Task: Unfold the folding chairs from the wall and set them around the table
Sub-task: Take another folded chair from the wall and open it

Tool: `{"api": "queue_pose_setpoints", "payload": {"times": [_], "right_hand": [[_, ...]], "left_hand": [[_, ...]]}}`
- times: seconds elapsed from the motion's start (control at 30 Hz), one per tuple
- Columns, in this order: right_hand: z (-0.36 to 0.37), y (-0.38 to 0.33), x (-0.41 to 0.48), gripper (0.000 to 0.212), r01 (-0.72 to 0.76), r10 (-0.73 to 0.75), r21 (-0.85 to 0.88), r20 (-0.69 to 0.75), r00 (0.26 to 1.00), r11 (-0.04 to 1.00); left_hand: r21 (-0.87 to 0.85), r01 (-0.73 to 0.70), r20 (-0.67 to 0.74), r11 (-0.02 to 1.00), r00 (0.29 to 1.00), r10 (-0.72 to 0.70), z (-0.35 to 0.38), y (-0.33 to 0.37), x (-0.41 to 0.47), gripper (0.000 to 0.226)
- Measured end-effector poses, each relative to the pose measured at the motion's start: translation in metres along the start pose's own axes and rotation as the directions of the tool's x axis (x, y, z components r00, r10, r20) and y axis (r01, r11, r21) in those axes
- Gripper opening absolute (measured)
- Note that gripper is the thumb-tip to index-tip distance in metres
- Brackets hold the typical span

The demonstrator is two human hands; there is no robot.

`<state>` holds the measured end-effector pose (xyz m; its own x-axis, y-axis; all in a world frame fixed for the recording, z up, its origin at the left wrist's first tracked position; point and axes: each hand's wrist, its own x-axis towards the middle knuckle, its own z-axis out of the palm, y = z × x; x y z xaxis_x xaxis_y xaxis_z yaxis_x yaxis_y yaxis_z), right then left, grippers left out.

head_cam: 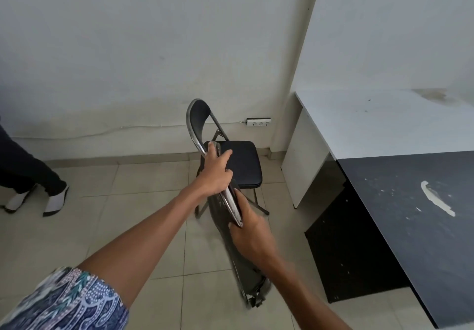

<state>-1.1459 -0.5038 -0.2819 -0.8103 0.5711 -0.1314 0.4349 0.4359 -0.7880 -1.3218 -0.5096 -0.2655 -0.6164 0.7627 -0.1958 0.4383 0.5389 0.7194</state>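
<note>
Holding a folded chair (242, 273) at a slant over the tiled floor (128, 214), lower end blurred and close to the tiles, top end touching or just in front of the unfolded chair (241, 163) by the wall (128, 47); gripping its chrome frame high with the left hand (216, 173), fingers wrapped, index lying along the tube; clasping the frame lower with the right hand (252, 234), fingers curled round the edge. Likely to pinch those curled fingers between seat and frame on opening; likely to knock the unfolded chair if swung upward; some risk of scraping the black table (415, 214) close on the right; worth minding the other person's legs (33, 175) at far left.
</note>
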Motion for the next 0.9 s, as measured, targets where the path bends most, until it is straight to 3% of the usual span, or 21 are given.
{"api": "queue_pose_setpoints", "payload": {"times": [0.1, 0.23, 0.37, 0.4, 0.47, 0.53, 0.6, 0.63, 0.77, 0.9], "right_hand": [[0.015, -0.013, -0.002, 0.080, -0.003, 0.003, 0.040, -0.017, 1.000, 0.999], [0.033, -0.016, -0.001, 0.080, 0.010, -0.011, 0.157, 0.001, 1.000, 0.988], [0.043, -0.013, -0.003, 0.048, 0.020, -0.024, 0.273, 0.012, 1.000, 0.962], [0.044, -0.011, -0.002, 0.048, -0.003, -0.005, 0.315, 0.023, 1.000, 0.949], [0.045, -0.002, 0.001, 0.066, -0.042, 0.042, 0.362, 0.007, 0.999, 0.931], [0.041, 0.010, 0.006, 0.051, -0.041, 0.068, 0.380, -0.057, 0.996, 0.924], [0.035, 0.023, 0.019, 0.024, -0.060, 0.103, 0.326, -0.115, 0.988, 0.943], [0.034, 0.032, 0.028, 0.022, -0.084, 0.120, 0.268, -0.121, 0.985, 0.960], [0.038, 0.072, 0.066, 0.054, -0.184, 0.185, -0.043, 0.026, 0.982, 0.982], [0.061, 0.109, 0.074, 0.067, -0.355, 0.363, -0.078, 0.263, 0.894, 0.932]], "left_hand": [[0.016, -0.027, 0.019, 1.000, 0.999, 0.027, -0.009, -0.003, 0.000, 0.063], [0.122, -0.003, -0.064, 0.992, 0.998, 0.011, -0.010, -0.008, -0.004, 0.062], [0.239, 0.069, -0.032, 0.969, 0.997, -0.064, -0.017, -0.015, -0.005, 0.065], [0.250, 0.083, -0.027, 0.965, 0.996, -0.079, -0.018, -0.017, -0.004, 0.061], [0.249, 0.110, -0.070, 0.962, 0.993, -0.096, -0.016, -0.021, -0.003, 0.063], [0.290, 0.078, -0.169, 0.954, 0.985, -0.028, -0.008, -0.023, -0.003, 0.053], [0.344, 0.039, -0.239, 0.938, 0.970, 0.047, 0.000, -0.024, -0.005, 0.045], [0.356, 0.028, -0.246, 0.934, 0.967, 0.065, 0.002, -0.024, -0.005, 0.046], [0.250, 0.008, -0.203, 0.968, 0.978, 0.044, 0.000, -0.020, -0.003, 0.060], [0.202, 0.005, -0.109, 0.979, 0.994, 0.018, -0.008, -0.018, -0.003, 0.053]]}}
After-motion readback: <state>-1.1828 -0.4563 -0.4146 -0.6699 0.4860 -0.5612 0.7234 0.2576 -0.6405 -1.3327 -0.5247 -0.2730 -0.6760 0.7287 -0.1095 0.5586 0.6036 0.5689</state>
